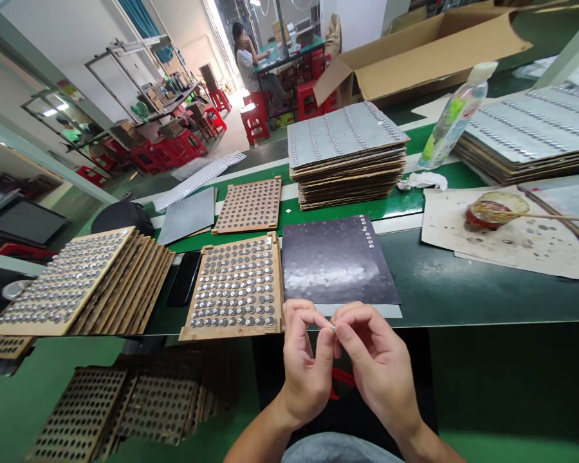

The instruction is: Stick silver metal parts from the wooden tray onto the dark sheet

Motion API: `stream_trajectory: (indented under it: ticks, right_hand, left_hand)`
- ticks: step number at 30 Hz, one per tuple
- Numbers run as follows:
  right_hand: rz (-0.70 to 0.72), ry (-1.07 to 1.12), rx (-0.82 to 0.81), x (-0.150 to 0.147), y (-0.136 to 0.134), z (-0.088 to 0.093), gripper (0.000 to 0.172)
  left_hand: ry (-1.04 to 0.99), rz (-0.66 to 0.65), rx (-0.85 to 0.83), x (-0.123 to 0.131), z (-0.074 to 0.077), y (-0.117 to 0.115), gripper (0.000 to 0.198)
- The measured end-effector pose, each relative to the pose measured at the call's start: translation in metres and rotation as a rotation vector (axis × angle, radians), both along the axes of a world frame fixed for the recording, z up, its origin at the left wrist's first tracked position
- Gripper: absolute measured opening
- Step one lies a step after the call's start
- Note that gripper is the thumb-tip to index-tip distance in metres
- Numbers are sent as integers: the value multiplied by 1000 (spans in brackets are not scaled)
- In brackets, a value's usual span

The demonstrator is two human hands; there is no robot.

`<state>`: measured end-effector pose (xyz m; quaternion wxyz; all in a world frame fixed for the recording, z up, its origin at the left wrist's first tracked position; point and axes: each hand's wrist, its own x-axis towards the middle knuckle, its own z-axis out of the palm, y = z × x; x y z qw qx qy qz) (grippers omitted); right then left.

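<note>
My left hand [306, 360] and my right hand [377, 363] meet fingertip to fingertip just past the table's near edge. Thumbs and forefingers of both pinch one tiny pale piece [334, 328], mostly hidden and too small to name. Directly beyond them lies a dark glossy sheet [335, 263] with a short column of small shiny round pieces [367, 231] near its upper right corner. To the left of my hands rests a wooden board [189, 329] carrying rows of round metal pieces [236, 283], several topped with a brighter part.
A stack of boards [72, 283] leans at left, beside a black phone [184, 280]. Behind stand stacked sheets [347, 186], a plastic bottle [456, 119] and a carton [429, 54]. At right, a stick lies across an amber-stained dish [489, 215]. A person [251, 61] sits far back.
</note>
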<state>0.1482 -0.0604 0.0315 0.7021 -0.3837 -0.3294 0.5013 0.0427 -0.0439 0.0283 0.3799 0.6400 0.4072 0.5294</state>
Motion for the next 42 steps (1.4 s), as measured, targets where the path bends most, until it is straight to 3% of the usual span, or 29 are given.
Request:
stream_trajectory:
  ticks: [6,8,11,14,18,23,35,39,42]
  right_hand:
    - [220,274,-150,8,6,9,32]
    - [204,272,-156,8,5,8,31]
    - [-6,4,5,6,1,4,25]
    - [-229,-424,158,4,-2,0,3]
    - [-291,-648,198,3,-3,-2,13]
    - [-254,-588,183,1,-2,-3,12]
    - [-122,-244,39,1,-1,0,9]
    - [-140,-267,24,3,1,3,5]
    - [-115,-292,7,5,3,6,12]
  left_hand:
    - [-60,-58,-77,2,3,1,23]
    - [-109,-75,-132,4,3,2,25]
    - [-111,-22,-154,7,3,2,26]
    - [-65,63,-151,8,3,1,28]
    - [-41,100,-143,8,4,-1,28]
    - [-19,114,-112,9,8,-1,27]
    - [-122,49,-226,14,13,2,35]
    - [-95,54,-205,13,11,2,33]
    - [-37,73,-159,11,9,1,32]
